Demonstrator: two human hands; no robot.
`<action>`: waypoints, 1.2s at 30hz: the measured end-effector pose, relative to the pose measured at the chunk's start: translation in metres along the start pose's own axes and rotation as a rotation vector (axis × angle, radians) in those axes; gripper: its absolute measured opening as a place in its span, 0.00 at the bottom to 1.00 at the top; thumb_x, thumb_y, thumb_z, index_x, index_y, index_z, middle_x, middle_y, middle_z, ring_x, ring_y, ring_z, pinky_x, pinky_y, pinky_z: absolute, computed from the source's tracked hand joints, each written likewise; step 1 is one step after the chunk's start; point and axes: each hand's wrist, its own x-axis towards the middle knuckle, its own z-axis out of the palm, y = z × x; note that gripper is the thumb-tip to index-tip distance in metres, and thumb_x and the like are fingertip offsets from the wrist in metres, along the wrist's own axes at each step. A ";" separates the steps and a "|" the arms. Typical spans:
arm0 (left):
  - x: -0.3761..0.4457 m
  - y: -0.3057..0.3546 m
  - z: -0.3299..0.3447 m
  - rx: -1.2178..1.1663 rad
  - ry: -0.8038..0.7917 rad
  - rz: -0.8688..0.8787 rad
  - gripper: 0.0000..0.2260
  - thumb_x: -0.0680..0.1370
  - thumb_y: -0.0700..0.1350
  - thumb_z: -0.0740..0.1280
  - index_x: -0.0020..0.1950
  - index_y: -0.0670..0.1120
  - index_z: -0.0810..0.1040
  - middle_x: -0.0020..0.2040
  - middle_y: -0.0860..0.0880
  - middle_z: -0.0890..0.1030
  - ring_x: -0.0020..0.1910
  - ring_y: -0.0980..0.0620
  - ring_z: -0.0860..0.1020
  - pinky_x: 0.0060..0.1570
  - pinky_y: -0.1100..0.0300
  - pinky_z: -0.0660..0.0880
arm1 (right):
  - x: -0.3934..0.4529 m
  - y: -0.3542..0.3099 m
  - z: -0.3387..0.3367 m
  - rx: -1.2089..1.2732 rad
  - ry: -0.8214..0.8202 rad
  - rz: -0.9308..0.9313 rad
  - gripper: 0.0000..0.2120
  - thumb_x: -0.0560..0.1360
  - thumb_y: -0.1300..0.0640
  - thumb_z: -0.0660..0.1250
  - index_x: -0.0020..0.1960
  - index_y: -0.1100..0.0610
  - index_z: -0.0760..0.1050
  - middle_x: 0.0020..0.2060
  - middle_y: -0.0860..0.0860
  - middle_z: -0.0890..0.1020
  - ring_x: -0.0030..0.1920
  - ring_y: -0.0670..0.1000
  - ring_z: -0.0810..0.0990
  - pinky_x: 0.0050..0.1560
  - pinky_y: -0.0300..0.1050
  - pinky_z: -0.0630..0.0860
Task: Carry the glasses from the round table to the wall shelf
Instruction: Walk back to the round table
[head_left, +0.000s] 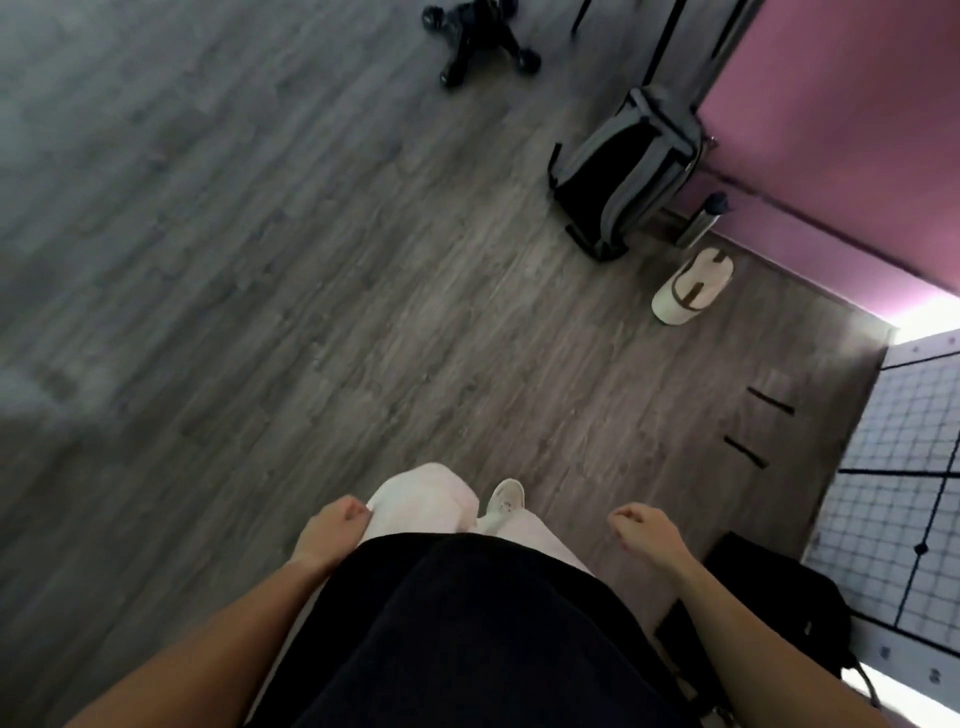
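Observation:
I am looking straight down at the floor while standing. My left hand (332, 527) hangs beside my left thigh with its fingers curled in and nothing in it. My right hand (644, 535) hangs at my right side, fingers loosely curled, also holding nothing. No glasses, round table or wall shelf appear in view. My black top, pale trousers and one pale shoe (506, 499) fill the bottom centre.
Grey wood-look floor (311, 312) spreads ahead. A grey-black backpack (623, 171), a metal bottle (701, 221) and a white cap (693, 286) lie by the pink wall (831, 130). A chair's wheeled base (478, 41) is far ahead. A gridded white panel (904, 493) and black bag (779, 597) stand right.

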 end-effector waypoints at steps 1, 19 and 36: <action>0.006 0.012 -0.006 -0.031 0.012 0.009 0.08 0.79 0.50 0.64 0.48 0.48 0.80 0.50 0.49 0.84 0.52 0.46 0.80 0.53 0.54 0.74 | 0.007 -0.006 -0.010 0.000 -0.004 0.010 0.06 0.78 0.51 0.65 0.43 0.46 0.79 0.44 0.48 0.84 0.47 0.52 0.83 0.52 0.49 0.79; 0.200 0.184 -0.193 -0.079 -0.168 0.067 0.12 0.69 0.54 0.61 0.39 0.46 0.77 0.40 0.48 0.81 0.40 0.50 0.78 0.46 0.56 0.75 | 0.141 -0.261 -0.081 -0.028 0.015 0.130 0.13 0.79 0.56 0.62 0.53 0.63 0.81 0.51 0.59 0.84 0.55 0.59 0.81 0.50 0.47 0.73; 0.341 0.368 -0.292 0.014 -0.216 0.013 0.10 0.81 0.42 0.64 0.41 0.51 0.75 0.44 0.53 0.78 0.50 0.52 0.78 0.47 0.63 0.72 | 0.315 -0.515 -0.252 0.248 0.039 -0.074 0.07 0.75 0.54 0.66 0.42 0.50 0.83 0.36 0.49 0.85 0.41 0.51 0.84 0.51 0.52 0.81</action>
